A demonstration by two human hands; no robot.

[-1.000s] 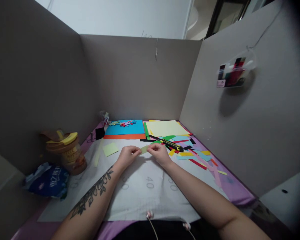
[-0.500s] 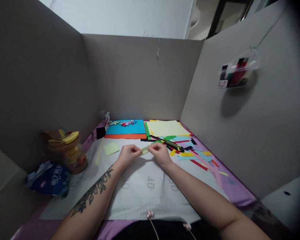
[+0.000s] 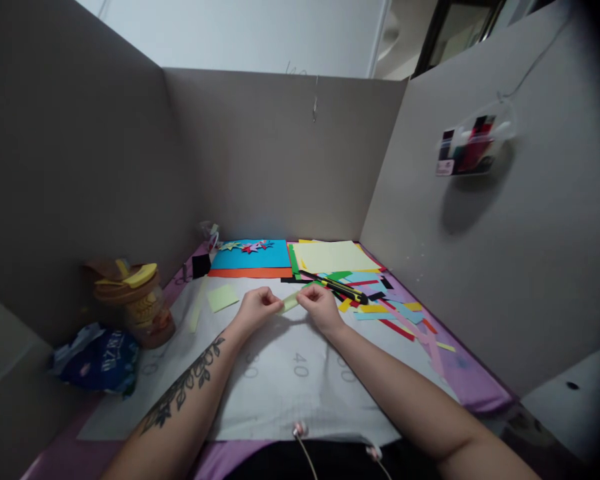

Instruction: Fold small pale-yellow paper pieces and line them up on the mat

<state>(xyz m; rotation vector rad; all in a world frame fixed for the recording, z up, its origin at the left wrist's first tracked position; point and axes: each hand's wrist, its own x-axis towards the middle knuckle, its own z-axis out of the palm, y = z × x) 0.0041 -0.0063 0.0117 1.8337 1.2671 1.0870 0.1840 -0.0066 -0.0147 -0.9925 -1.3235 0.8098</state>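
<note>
Walls (image 3: 280, 160) box in a purple cloth (image 3: 480, 388) and white sheet (image 3: 280, 403); left hand (image 3: 256, 308) and right hand (image 3: 323, 309) pinch a pale, seemingly folded strip (image 3: 290, 303).

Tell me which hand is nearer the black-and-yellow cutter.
Right. The right hand is just on the near side of the cutter; the left hand is farther off, to its left.

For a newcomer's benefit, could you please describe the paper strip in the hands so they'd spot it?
Find the white mat, then the left hand and right hand over its far part. Between their fingers is the pale green strip; unlike the pale square and long strip to its left, it is held.
</note>
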